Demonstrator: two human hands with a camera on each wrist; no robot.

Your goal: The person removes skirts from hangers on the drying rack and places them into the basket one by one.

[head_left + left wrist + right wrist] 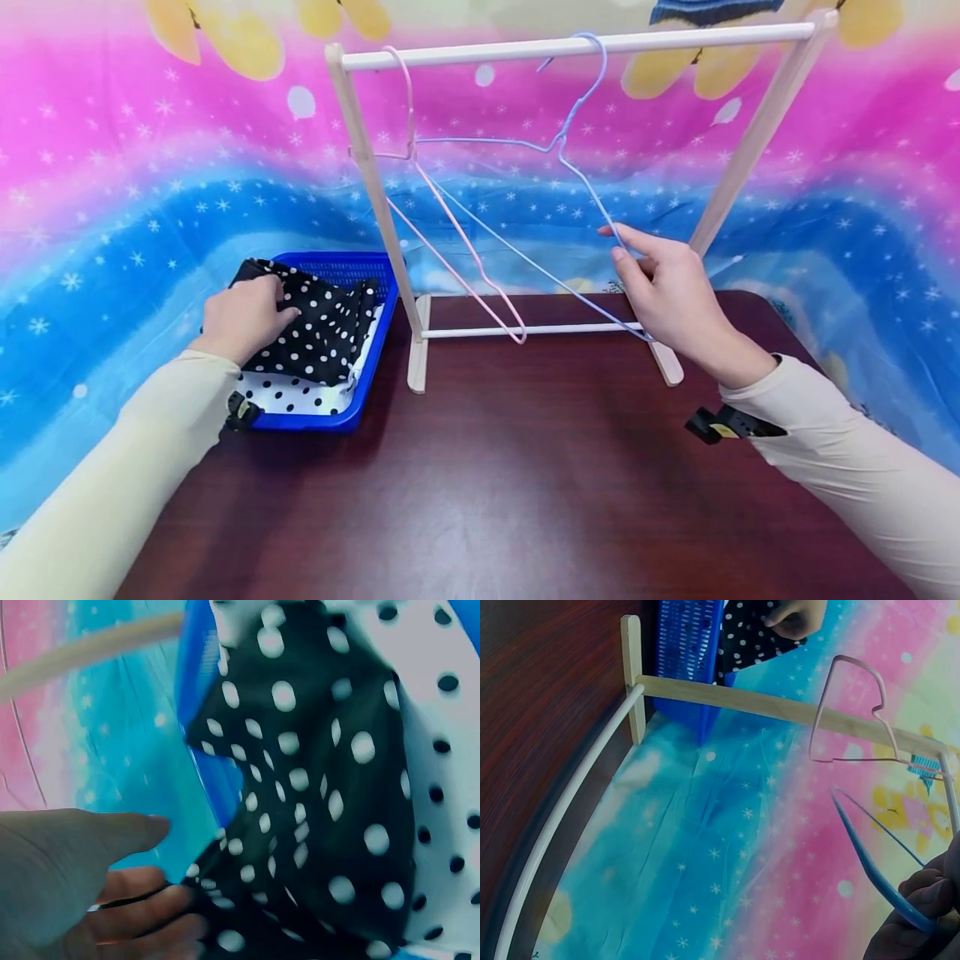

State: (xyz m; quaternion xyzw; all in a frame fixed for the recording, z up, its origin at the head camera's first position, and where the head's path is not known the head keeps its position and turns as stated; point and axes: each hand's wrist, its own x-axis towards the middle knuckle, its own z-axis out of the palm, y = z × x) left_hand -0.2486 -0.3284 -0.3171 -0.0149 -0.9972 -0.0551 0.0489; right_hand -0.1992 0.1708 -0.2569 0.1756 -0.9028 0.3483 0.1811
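Observation:
My right hand pinches one slanting side of a blue wire hanger between thumb and fingers. The hanger's hook goes over the top bar of a pale wooden rack. A pink wire hanger hangs from the same bar at the left end. My left hand is over a blue basket, with its fingers against a black cloth with white dots. In the left wrist view the thumb stands straight, apart from the cloth. White cloth with black dots lies under the black one.
The rack stands on a dark reddish-brown table, with the basket left of its left post. A white lower bar joins the rack's feet. Behind is a pink and blue patterned backdrop.

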